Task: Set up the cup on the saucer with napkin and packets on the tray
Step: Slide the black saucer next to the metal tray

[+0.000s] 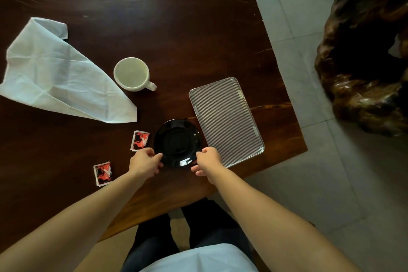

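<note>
A black saucer (177, 142) lies on the dark wooden table just left of a ribbed clear tray (226, 120). My left hand (144, 162) pinches the saucer's near left rim, and my right hand (208, 160) grips its near right rim. A white cup (132, 74) stands upright farther back, handle pointing right. A crumpled white napkin (55, 73) is spread at the left. Two red packets lie flat: one (140, 140) beside the saucer's left edge, the other (103, 173) nearer me, left of my left wrist.
The table's right edge (287, 99) runs just beyond the tray, with grey floor tiles past it. A large dark carved wooden piece (364, 51) stands on the floor at the right. The table's near edge is close to my legs.
</note>
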### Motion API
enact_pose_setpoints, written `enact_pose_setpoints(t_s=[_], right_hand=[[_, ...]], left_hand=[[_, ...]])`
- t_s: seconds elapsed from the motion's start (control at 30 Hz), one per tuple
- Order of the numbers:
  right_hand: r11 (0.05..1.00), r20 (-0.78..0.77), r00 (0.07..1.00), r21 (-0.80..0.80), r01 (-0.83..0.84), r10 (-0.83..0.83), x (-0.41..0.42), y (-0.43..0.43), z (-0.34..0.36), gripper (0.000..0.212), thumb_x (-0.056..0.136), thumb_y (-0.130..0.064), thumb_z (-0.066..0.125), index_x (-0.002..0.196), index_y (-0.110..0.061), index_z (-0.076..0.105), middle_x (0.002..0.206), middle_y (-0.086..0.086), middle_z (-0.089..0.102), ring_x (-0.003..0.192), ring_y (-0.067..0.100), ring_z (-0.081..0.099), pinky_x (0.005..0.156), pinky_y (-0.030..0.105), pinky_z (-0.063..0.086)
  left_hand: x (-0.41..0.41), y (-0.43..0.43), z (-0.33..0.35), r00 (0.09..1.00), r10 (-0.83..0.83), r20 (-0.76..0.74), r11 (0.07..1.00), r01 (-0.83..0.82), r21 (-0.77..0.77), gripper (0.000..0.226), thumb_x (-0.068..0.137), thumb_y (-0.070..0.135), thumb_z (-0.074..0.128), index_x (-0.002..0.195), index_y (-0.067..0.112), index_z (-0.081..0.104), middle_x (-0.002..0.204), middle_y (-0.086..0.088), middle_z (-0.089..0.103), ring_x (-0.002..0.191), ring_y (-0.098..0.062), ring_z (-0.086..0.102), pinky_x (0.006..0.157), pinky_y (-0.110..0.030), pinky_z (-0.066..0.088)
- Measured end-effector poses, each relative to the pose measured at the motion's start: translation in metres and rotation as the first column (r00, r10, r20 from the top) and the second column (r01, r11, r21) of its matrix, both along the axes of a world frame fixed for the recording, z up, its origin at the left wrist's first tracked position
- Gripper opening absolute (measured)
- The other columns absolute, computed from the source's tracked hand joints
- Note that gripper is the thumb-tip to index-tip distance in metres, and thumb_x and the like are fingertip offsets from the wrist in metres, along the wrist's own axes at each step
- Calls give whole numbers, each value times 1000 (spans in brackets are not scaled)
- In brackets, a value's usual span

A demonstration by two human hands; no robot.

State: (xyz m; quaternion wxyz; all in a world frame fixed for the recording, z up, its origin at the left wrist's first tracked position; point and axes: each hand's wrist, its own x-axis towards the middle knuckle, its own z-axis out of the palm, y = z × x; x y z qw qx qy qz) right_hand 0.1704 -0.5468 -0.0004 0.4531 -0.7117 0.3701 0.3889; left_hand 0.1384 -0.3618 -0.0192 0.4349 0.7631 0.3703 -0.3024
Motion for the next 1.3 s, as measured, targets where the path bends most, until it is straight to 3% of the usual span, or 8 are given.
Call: enact_pose_setpoints(t_s=[0.13,0.33,0.6,0.9,1.03,1.1,1.2,1.3], right_hand=[[1000,-9,1000,-3,-20,20,1,-1,-2,44,104,-12,43,148,-9,37,134,15,55,75,15,70,53,24,56],[999,-23,999,-20,-49,49,5,-3,-4,45,105,-10,39,150,-10,35,140,16,53,71,14,69,53,23,57],[998,-26,998,-35,-56,55,5,-3,-6,47,103,-8,37,151,-11,34,142,17,52,67,13,69,44,21,53],[997,-45,997,-42,-69,67,4,-2,-5,43,104,-7,38,146,-8,40,134,18,58,66,13,68,43,20,53],[997,-92,993,-26,-73,71,4,-2,-4,40,104,-9,40,144,-7,42,130,19,61,86,26,74,43,25,57],[995,-112,991,-64,-76,68,6,-4,-7,36,104,-12,42,138,-3,48,118,20,67,85,30,74,40,26,56],[978,-89,993,-188,-94,78,7,-7,-4,30,100,-20,44,122,-4,59,99,14,69,77,27,70,64,36,63],[851,24,907,-359,-384,419,10,-9,2,30,95,-28,45,113,-10,62,102,11,68,87,29,70,78,44,62]], left_hand=[[-1,0,-4,1000,19,-19,1000,-19,-2,35,98,27,61,129,10,58,84,-7,73,63,-17,65,50,-25,49],[-3,-5,-5,1000,7,-11,1000,-7,6,20,98,26,60,112,11,63,81,-6,74,63,-18,65,52,-27,50],[-2,-6,-6,1000,11,-13,1000,-11,16,16,98,26,61,107,13,64,79,-5,74,62,-18,65,52,-27,50],[-3,-5,-5,1000,-8,2,1000,8,21,22,99,27,60,115,12,63,81,-4,73,66,-19,67,53,-26,51],[-3,-5,-1,999,-42,-11,998,42,36,36,99,28,59,131,10,56,81,-3,74,63,-18,66,53,-27,51],[-3,-4,4,995,-95,-22,994,96,49,38,99,29,59,130,8,56,81,-2,74,63,-17,66,57,-29,54],[-1,-1,17,980,-195,-48,976,199,92,32,98,32,59,122,11,57,86,-4,73,71,-20,69,65,-34,58],[1,5,33,960,-274,-64,943,281,178,29,95,38,61,112,15,58,93,-5,71,82,-24,70,79,-42,61]])
